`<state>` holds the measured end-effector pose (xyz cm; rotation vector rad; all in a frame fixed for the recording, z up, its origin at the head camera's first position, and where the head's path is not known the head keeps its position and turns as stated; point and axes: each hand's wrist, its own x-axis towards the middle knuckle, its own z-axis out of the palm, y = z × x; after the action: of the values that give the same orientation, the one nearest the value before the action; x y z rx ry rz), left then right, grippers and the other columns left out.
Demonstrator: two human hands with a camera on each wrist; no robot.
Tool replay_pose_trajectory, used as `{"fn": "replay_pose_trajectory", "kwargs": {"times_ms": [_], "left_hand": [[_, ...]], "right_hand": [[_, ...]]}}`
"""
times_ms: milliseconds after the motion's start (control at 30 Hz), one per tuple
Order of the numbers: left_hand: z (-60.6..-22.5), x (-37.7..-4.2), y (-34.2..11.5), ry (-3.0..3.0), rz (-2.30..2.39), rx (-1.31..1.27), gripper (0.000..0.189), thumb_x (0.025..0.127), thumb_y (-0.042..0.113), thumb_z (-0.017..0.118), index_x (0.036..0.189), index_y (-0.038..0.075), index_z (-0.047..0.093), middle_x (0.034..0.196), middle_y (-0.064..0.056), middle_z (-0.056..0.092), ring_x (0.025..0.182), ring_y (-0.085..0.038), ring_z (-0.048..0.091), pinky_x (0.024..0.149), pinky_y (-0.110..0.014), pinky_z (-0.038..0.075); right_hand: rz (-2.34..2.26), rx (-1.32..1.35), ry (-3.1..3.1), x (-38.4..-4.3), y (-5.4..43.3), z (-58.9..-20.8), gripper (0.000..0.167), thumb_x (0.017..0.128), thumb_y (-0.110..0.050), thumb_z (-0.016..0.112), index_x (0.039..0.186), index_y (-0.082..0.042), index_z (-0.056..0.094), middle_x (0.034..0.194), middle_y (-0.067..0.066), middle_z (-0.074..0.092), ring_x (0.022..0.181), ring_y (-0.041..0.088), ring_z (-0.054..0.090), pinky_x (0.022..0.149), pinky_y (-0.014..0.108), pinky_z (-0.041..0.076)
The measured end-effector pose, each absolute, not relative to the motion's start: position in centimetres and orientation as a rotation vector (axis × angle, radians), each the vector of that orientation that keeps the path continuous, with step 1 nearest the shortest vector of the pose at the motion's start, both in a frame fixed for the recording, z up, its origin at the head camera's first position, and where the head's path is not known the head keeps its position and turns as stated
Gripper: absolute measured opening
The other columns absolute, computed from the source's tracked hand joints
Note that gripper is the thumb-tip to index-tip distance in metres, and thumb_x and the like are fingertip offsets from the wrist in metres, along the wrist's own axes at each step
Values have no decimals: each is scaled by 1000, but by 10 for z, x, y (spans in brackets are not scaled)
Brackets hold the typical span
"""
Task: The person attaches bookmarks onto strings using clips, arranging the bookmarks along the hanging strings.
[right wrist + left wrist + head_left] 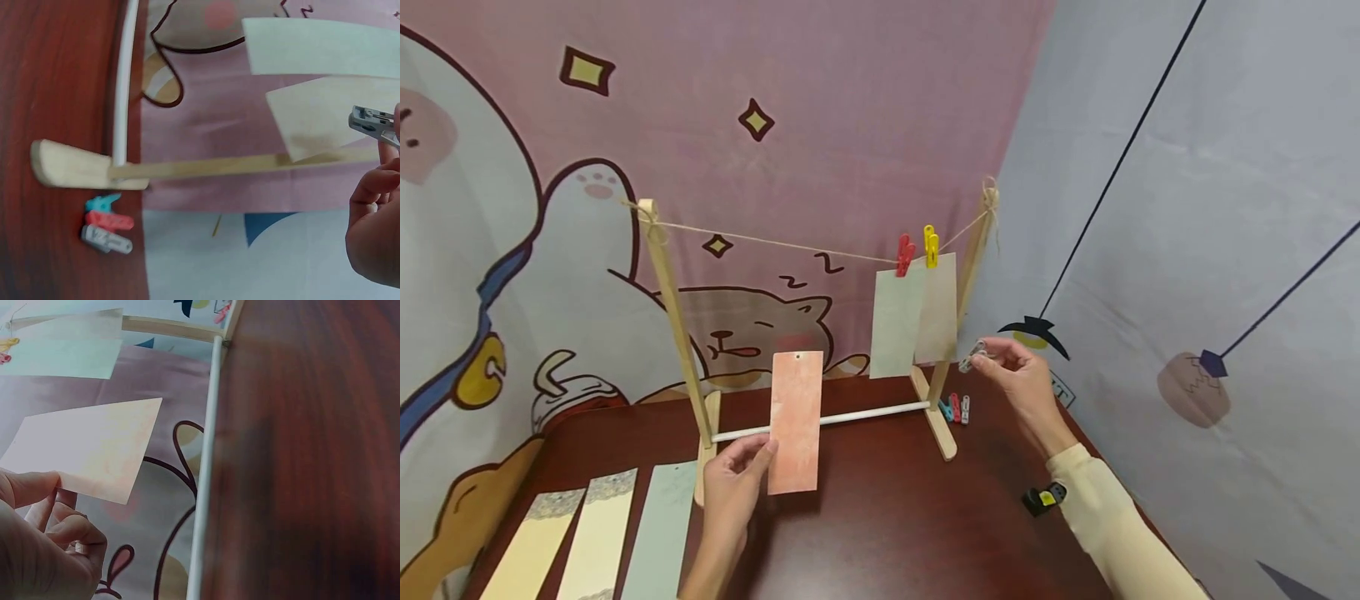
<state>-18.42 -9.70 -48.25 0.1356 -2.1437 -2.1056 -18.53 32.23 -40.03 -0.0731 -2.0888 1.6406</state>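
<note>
My left hand pinches the lower left edge of a pinkish-orange paper strip with a small hole at its top, held upright before the wooden stand. In my right hand, thumb and fingers pinch a grey clothespin near the stand's right post. A twine line runs between the two posts. From its right part hang a pale green paper under a red clothespin and a pale beige paper under a yellow clothespin. The right wrist view shows the grey clothespin up close.
Teal, red and grey clothespins lie by the stand's right foot. A white rod joins the posts low down. Several paper strips lie on the table at left. A black strap-like object is beside the right sleeve.
</note>
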Motion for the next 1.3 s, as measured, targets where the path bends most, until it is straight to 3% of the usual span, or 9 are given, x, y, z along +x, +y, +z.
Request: {"fn": "replay_pose_trajectory", "kwargs": {"times_ms": [167, 333, 567, 967, 1300], "left_hand": [[-471, -191, -89, -2102, -2105, 83, 19, 100, 14, 83, 111, -2, 81, 95, -8, 76, 82, -16, 59, 68, -25, 48], [-463, -198, -83, -2082, -2103, 45, 20, 100, 17, 83, 112, 0, 81, 98, -10, 76, 81, -17, 58, 65, -25, 46], [-458, -208, -77, -2036, -2121, -37, 21, 101, 17, 83, 113, 0, 81, 101, -14, 76, 85, -18, 60, 68, -24, 48], [-439, -230, -56, -1893, -2163, -214, 12, 100, 8, 81, 108, -2, 82, 99, -19, 76, 83, -17, 63, 70, -23, 51], [-428, -238, -42, -1858, -2172, -260, 10, 99, 8, 84, 104, 1, 83, 95, -18, 75, 75, -17, 58, 62, -22, 45]], "right_hand": [[1780, 4, -1969, -185, 311, -384, 31, 100, -11, 83, 127, 0, 74, 86, -3, 66, 71, 8, 51, 59, 19, 43], [1824, 112, -1928, -185, 298, -365, 25, 100, -6, 81, 124, 0, 76, 84, -3, 65, 66, 9, 47, 56, 23, 38], [1820, 186, -1966, -190, 279, -339, 24, 99, -16, 85, 121, -7, 80, 82, -2, 66, 62, 12, 41, 55, 26, 34], [1762, 265, -1938, -208, 256, -297, 20, 99, -17, 85, 117, -11, 81, 92, -2, 75, 60, 10, 41, 53, 26, 31], [1606, 302, -1855, -220, 223, -273, 26, 98, -7, 83, 123, 1, 78, 100, -2, 77, 61, 7, 49, 52, 22, 32]]}}
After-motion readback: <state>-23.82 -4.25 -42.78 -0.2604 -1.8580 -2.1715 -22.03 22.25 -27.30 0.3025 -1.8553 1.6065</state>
